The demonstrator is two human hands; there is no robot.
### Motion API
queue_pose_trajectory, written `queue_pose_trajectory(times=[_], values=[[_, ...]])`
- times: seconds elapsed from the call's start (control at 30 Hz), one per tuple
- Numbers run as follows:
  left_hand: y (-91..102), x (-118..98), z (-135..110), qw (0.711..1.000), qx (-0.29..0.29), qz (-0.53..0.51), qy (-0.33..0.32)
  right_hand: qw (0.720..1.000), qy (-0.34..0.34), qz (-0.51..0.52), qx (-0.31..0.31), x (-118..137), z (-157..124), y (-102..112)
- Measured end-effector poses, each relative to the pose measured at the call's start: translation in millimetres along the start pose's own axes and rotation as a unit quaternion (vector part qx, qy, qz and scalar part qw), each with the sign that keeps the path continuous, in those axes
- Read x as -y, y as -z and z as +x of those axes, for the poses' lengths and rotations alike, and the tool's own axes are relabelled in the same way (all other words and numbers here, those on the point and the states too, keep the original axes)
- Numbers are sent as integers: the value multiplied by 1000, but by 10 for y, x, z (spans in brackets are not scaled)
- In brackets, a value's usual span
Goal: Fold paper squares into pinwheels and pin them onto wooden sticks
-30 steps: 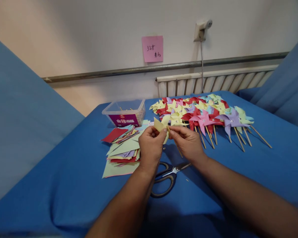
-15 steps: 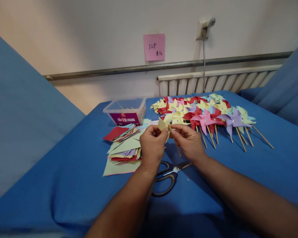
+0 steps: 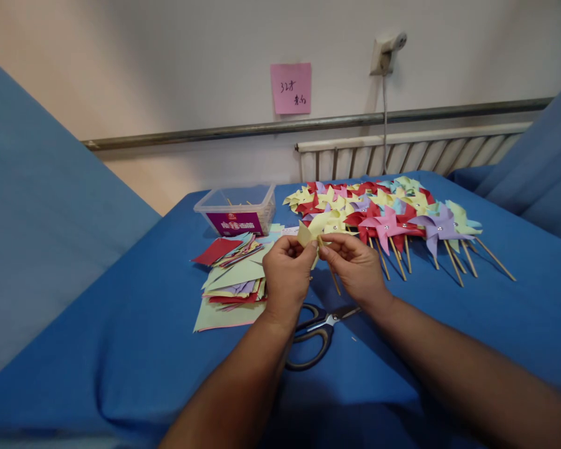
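Between my two hands is a yellow paper pinwheel point(image 3: 316, 227), its folded vanes standing up above the fingers. My left hand point(image 3: 288, 271) is closed on the paper, thumb pressed to its middle. A thin wooden stick point(image 3: 335, 282) slants down from the pinwheel, and my right hand point(image 3: 356, 267) pinches it near its top end. The fingers cover the spot where stick and paper meet. Just below the hands lie scissors point(image 3: 325, 324) with dark handles, blades partly spread and pointing right.
Coloured paper sheets point(image 3: 234, 280) are piled left of my hands. Behind them stands a clear plastic box point(image 3: 236, 212) holding sticks. Many finished pinwheels point(image 3: 386, 227) lie in rows at the back right of the blue cloth-covered table point(image 3: 449, 349). A radiator point(image 3: 416, 146) is behind.
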State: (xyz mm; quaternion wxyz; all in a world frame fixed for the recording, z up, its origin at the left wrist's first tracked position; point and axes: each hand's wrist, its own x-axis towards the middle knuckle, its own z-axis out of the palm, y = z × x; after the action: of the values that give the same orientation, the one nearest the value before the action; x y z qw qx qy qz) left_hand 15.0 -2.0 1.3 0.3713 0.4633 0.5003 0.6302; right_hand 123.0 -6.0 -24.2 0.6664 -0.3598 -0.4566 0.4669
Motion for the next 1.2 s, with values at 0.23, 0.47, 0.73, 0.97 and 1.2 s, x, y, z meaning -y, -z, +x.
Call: queue_pose_trajectory(times=[0.23, 0.47, 0.73, 0.97, 1.2], values=[[0, -16, -12, 1000, -6, 15, -5, 1000, 6, -25, -1, -34, 2, 8], [2, -25, -19, 1000, 0, 14, -1, 998, 8, -63, -23, -48, 1, 18], [1, -48, -32, 1000, -6, 28, -12, 998, -5, -52, -27, -6, -23, -8], [4, -28, -23, 999, -3, 35, -13, 998, -12, -52, -23, 17, -26, -9], [1, -16, -17, 999, -6, 38, -15, 999, -9, -43, -17, 8, -29, -23]])
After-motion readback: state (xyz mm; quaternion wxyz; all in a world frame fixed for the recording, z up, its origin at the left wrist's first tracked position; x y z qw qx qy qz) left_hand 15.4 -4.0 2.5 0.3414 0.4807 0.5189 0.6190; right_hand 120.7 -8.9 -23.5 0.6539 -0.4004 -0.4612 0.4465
